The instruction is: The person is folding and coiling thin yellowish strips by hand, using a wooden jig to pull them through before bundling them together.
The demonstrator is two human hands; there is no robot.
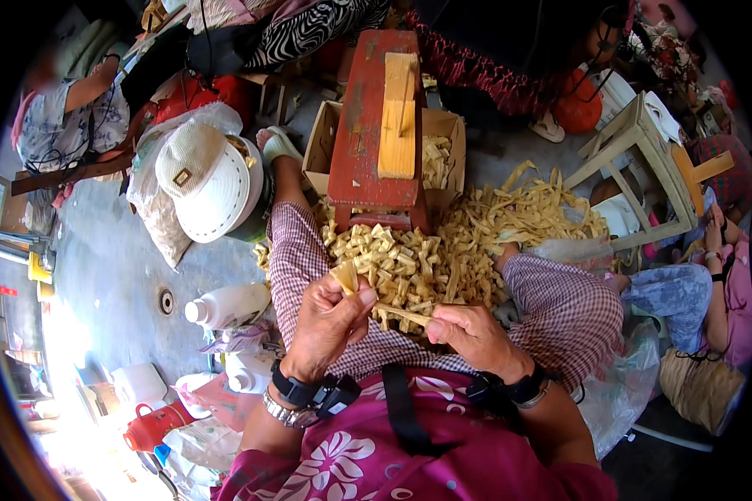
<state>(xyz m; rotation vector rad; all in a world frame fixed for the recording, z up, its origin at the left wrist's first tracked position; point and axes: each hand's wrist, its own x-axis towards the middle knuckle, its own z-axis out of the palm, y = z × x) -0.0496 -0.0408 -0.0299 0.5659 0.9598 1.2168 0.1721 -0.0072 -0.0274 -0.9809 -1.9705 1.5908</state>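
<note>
A pale yellow, flat, pliable strip point(403, 315) stretches between my two hands above my lap. My left hand point(330, 326) pinches it between thumb and fingers, and a wider, folded part of the strip sticks up above that thumb. The other end sits in the closed fingers of my right hand point(478, 336). Just beyond my hands, between my knees, spreads a heap of short, folded yellow pieces point(401, 265), which look knotted. Long loose yellow strips point(530, 209) lie tangled on its far right side.
Ahead stands a red wooden bench point(363, 108) with a yellow wooden block point(398, 125) on top and a cardboard box point(322, 146) behind it. A white hat point(217, 200) and white jug point(228, 306) are at left, a wooden stool point(635, 167) at right. Other people sit on both sides.
</note>
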